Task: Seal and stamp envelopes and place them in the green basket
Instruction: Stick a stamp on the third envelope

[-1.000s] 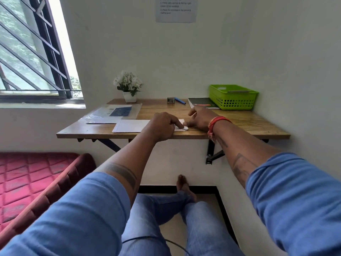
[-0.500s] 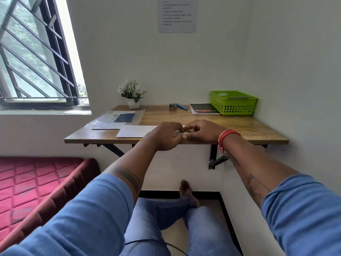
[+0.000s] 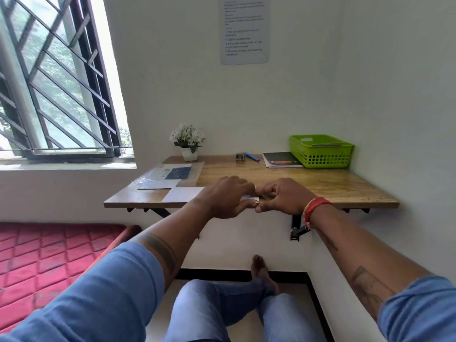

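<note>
At the near edge of the wooden desk [image 3: 320, 186], the left hand [image 3: 225, 197] and right hand [image 3: 283, 196] meet, fingers curled, pinching a small white paper piece [image 3: 250, 198]; a white envelope [image 3: 182, 193] lies just left, the green basket [image 3: 320, 151] sits far right

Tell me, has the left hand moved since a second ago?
Yes. The left hand pressed flat near the end of the white envelope on the table; now it has lifted toward the near edge, fingertips meeting the right hand around a small white piece.
</note>
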{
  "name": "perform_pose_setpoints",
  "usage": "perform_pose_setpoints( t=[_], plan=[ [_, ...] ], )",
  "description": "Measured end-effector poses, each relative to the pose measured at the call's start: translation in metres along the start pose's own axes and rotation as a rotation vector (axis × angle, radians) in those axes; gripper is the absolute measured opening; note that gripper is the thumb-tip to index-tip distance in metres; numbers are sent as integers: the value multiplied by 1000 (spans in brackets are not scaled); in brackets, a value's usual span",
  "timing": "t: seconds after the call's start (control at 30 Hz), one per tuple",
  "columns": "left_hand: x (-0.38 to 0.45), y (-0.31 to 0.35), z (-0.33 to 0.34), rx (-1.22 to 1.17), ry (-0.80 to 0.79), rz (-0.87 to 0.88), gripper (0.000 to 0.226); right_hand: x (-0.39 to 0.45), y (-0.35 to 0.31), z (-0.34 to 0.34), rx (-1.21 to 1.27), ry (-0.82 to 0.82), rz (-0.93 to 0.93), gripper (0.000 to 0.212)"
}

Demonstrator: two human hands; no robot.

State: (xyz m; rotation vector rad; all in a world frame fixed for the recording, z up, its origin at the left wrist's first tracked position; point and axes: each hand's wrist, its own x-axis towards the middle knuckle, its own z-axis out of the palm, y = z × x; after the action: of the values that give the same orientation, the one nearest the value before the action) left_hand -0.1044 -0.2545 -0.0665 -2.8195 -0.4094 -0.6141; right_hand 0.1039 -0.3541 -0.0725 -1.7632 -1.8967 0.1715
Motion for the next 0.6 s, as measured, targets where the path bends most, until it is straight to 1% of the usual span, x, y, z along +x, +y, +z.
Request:
perform_pose_setpoints(
  t=[0.1,0.23,0.27,0.37,0.4,0.43,0.5,0.57,0.6],
  plan=[
    [6,4,-6,-11,-16,35,39,-1,-5,-4,12,-26,6,49],
    [2,7,-4,-28,-35,20,48,-2,-11,-10,54,-75,52,46],
    [1,6,-3,-31,-41,14,47,-1,-10,-10,54,-86,62,46],
    [4,2,-4,-48,-58,-5,34,-1,-14,-13,104,-115,106,45],
    [7,1,-6,-45,-67,-7,30,2,-12,-14,122,-135,114,41],
    [10,1,-8,-34,-79,-11,27,2,-12,-14,139,-134,122,32],
    [14,0,-11,12,-106,-15,24,5,-12,-17,149,-92,156,5],
    [18,1,-13,47,-121,-23,22,10,-11,-19,154,-59,174,23],
    [20,2,-14,57,-126,-28,22,11,-12,-19,142,-59,183,26]
  ],
)
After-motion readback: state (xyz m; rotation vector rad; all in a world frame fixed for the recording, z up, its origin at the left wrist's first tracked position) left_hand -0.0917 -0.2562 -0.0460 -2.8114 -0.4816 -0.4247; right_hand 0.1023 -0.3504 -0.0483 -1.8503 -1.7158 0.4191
